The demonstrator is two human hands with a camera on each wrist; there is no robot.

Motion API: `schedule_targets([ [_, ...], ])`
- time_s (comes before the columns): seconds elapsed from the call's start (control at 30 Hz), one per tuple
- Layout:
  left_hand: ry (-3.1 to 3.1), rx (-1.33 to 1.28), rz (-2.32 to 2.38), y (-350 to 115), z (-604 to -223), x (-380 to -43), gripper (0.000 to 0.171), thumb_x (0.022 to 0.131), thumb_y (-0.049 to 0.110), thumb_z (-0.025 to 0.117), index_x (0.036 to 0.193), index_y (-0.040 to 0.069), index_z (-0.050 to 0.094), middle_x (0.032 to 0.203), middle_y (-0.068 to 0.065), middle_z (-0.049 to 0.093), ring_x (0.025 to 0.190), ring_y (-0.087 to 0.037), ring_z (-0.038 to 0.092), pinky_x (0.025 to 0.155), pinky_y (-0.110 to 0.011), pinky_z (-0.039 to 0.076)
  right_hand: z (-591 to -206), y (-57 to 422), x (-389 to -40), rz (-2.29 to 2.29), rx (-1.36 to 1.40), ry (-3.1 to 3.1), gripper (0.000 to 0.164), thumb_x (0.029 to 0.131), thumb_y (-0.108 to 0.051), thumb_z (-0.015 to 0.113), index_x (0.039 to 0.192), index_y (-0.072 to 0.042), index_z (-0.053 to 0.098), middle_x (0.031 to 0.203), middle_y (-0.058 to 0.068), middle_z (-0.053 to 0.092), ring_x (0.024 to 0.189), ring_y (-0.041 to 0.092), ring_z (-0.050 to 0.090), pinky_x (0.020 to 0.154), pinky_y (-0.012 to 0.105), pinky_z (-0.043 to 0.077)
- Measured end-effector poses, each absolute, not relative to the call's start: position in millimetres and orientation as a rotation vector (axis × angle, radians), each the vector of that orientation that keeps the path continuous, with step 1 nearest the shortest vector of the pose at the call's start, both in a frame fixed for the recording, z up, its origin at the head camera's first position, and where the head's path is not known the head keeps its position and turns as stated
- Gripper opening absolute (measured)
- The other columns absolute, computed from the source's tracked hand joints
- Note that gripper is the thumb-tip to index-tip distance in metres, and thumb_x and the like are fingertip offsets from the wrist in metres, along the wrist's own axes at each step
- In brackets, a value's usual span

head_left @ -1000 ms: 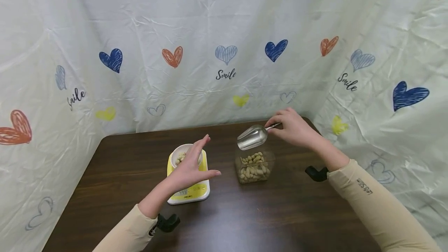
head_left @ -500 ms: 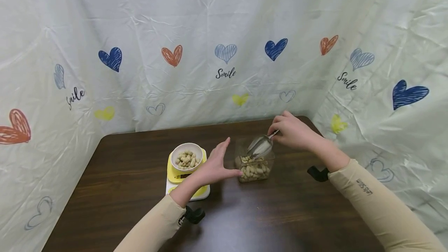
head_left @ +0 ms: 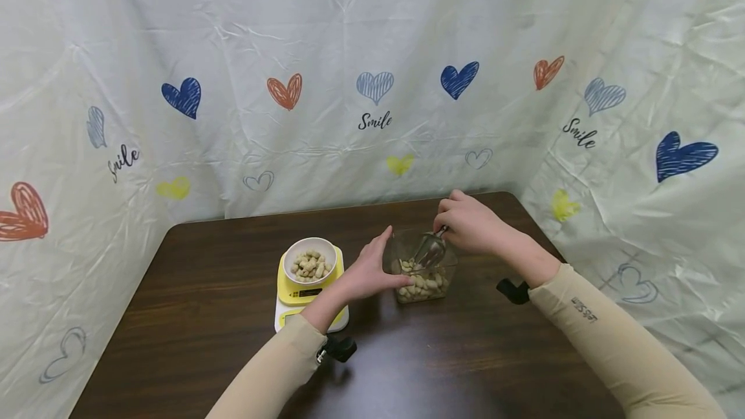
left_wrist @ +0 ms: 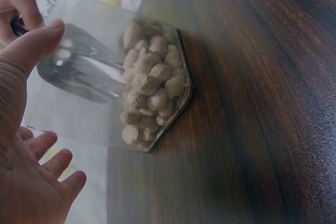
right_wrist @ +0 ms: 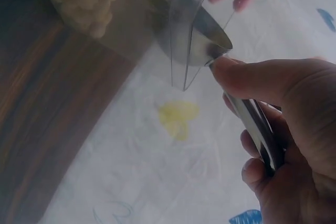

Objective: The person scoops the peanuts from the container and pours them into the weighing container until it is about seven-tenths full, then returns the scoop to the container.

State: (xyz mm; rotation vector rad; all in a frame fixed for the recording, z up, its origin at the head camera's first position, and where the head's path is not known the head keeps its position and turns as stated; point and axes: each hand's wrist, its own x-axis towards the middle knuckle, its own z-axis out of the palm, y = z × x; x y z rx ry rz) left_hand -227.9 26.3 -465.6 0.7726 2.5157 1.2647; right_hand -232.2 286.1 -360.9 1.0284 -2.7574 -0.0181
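A metal scoop (head_left: 431,250) is held by its handle (right_wrist: 258,129) in my right hand (head_left: 473,224), thumb on top and fingers curled round it. Its bowl tilts down inside a clear plastic container (left_wrist: 100,127), the tip against the peanuts in their shells (left_wrist: 152,80). My left hand (head_left: 369,271) is at the container's left side with thumb and fingers spread apart. In the left wrist view its thumb (left_wrist: 37,45) overlaps the clear wall near the rim, and the other fingers are extended.
To the left, a white bowl (head_left: 289,262) with some peanuts stands on a yellow and white kitchen scale (head_left: 288,296). Both rest on a dark wooden table (head_left: 221,290). Behind the table hangs a white curtain (head_left: 326,31) with printed hearts.
My right hand has lowered the scoop from above the container into it, down to the peanuts. My left hand has moved right, from over the scale to the container's side.
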Motion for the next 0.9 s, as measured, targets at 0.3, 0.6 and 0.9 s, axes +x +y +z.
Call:
schedule_targets([
  [0.3,2.515,0.788,1.243,26.1,-463.6,-229.0,0.114,0.082,0.052,0.083,0.166,0.026,0.010,0.164,-0.003,0.028,0.152,-0.033,0.018,0.116,-0.053,0.028,-370.7,283.5,-238.3,0.015,1.081,-2.806,0.015,0.084,-0.001,0.081,0.089,-0.015,0.080,0.089,0.000,0.064,0.083,0.023,0.047,0.077,0.040,0.043],
  [0.6,2.550,0.809,1.241,28.0,-463.4,-231.5,0.111,0.081,0.048,0.085,0.164,0.019,0.019,0.158,-0.005,0.035,0.149,-0.032,0.026,0.115,-0.050,0.031,-382.3,288.7,-247.5,0.205,1.075,-2.935,0.015,0.085,-0.004,0.081,0.090,-0.018,0.079,0.090,-0.004,0.067,0.090,0.022,0.049,0.081,0.042,0.042],
  [0.9,2.548,0.814,1.249,28.3,-467.6,-232.0,0.110,0.080,0.048,0.086,0.164,0.020,0.020,0.156,-0.005,0.038,0.147,-0.030,0.029,0.114,-0.049,0.033,-379.0,290.8,-247.7,0.262,1.048,-3.004,0.013,0.087,-0.008,0.080,0.093,-0.019,0.080,0.095,-0.005,0.069,0.087,0.019,0.048,0.079,0.040,0.039],
])
